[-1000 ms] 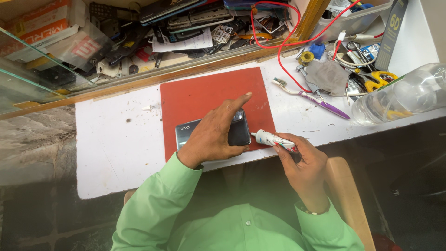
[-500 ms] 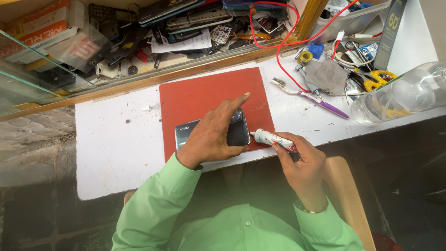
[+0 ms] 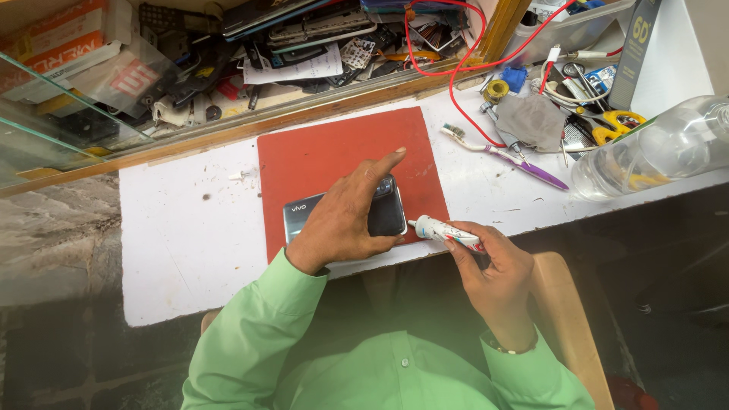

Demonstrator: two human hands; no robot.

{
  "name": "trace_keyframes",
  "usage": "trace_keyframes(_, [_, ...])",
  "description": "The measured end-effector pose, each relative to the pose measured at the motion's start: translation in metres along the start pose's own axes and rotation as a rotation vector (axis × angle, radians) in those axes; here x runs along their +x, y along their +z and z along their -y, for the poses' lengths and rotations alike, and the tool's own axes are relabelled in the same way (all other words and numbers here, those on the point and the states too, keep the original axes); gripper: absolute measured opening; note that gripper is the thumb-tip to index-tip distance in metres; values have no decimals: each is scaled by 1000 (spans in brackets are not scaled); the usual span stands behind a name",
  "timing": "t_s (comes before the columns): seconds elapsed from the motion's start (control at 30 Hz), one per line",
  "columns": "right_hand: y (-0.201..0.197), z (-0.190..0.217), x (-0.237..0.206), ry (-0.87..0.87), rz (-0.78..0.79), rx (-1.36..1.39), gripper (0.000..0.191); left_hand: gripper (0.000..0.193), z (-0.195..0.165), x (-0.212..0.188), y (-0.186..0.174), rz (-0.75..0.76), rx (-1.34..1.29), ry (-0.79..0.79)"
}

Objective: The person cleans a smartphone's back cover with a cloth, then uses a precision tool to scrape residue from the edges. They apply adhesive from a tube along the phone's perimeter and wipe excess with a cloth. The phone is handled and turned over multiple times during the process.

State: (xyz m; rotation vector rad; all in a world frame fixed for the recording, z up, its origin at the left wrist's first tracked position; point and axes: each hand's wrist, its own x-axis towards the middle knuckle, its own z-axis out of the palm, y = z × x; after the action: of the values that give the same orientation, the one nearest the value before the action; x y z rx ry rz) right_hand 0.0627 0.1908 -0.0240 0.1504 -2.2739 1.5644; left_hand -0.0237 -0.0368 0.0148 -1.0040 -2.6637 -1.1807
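Note:
A dark phone [image 3: 383, 214] lies back side up on a red mat [image 3: 334, 152] near the front edge of the white worktop. My left hand [image 3: 345, 216] rests flat over the phone and holds it down, forefinger stretched toward the far right. My right hand [image 3: 490, 266] grips a small white glue tube [image 3: 444, 231], whose nozzle points left at the phone's right edge, close to it or just touching it.
A toothbrush [image 3: 497, 150], a grey cloth [image 3: 535, 120], yellow-handled scissors [image 3: 619, 121] and a clear plastic bottle [image 3: 653, 152] lie at the right. A red wire [image 3: 454, 80] loops over the wooden ledge. Behind it a tray holds several phone parts [image 3: 304, 38]. Glass pane [image 3: 45, 114] at left.

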Motion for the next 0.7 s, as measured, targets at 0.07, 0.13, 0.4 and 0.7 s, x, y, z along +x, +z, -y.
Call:
trace_keyframes(0.07, [0,-1,-2,-7,-2,2,23,113,0,0,0,-2,-1,-1])
trace_keyframes(0.13, [0,-1,-3,-11,-4,0,23,113,1,-1,0,-3,-5,3])
trace_keyframes(0.4, [-3,0,-7,1,5,-16,23,109,1,2,3,26,28,32])
trace_keyframes(0.7, [-7,4,-19,7,-24,42,26,87,0,1,2,91,101,10])
